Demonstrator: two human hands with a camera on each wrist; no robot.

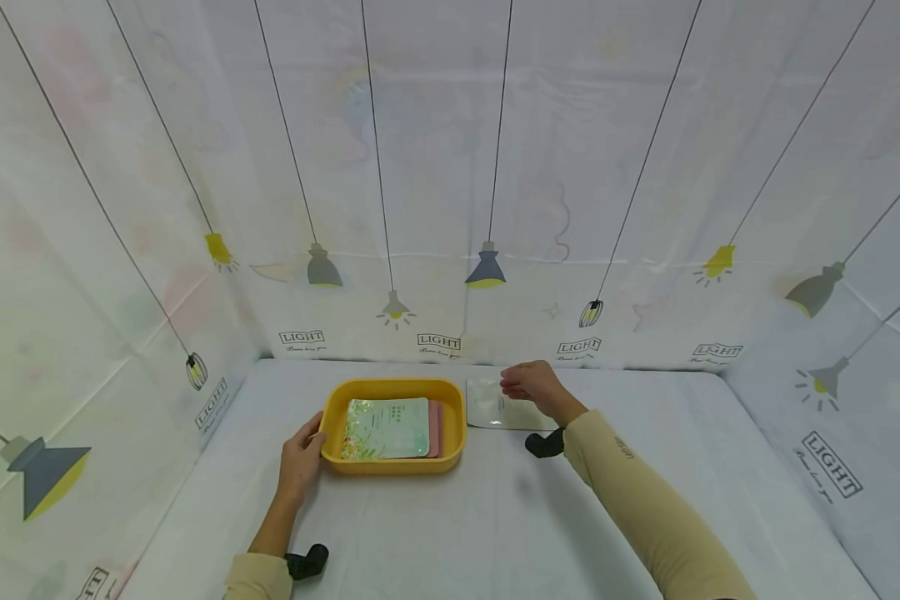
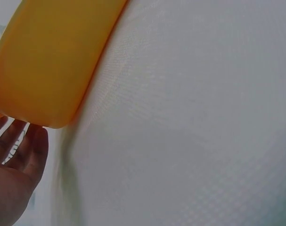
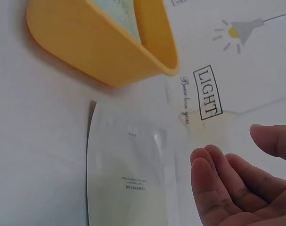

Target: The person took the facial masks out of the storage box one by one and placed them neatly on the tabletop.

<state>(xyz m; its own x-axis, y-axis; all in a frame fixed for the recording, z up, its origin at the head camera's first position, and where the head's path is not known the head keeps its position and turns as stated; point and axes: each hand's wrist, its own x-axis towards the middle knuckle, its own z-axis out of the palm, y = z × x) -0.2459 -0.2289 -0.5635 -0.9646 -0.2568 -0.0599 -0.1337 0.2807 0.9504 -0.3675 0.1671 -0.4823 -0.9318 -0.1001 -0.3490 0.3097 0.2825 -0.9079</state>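
Where the yellow tray sits: on the white-covered table (image 1: 420, 542), a little left of the middle and towards the back; the yellow tray (image 1: 393, 468) is oblong with rounded corners, its long side facing the wearer.
Inside the tray: a pale green packet (image 1: 387, 429) with a flower print at its left end lies flat on top; a pink packet (image 1: 436, 429) peeks out from under its right edge.
Left hand: at the tray's left end, the left hand (image 1: 300, 458) has its fingers fairly straight, their tips against the outer wall; with much of it cut off in the left wrist view, it seems to rest there rather than wrap around the rim.
Right hand: to the right of the tray, the right hand (image 1: 536, 387) is above the table, fingers together and gently bent, thumb well apart from them, nothing in its grasp.
Silvery pouch: the pale silvery pouch (image 1: 506, 413) lies flat on the table just beside the tray's right end, partly beneath the right hand in the head view; its small print is too fine to read.
Sleeves: beige, with a black fitting at each wrist.
Backdrop: white sheeting (image 1: 435, 125) printed with hanging lamps and the word "LIGHT".
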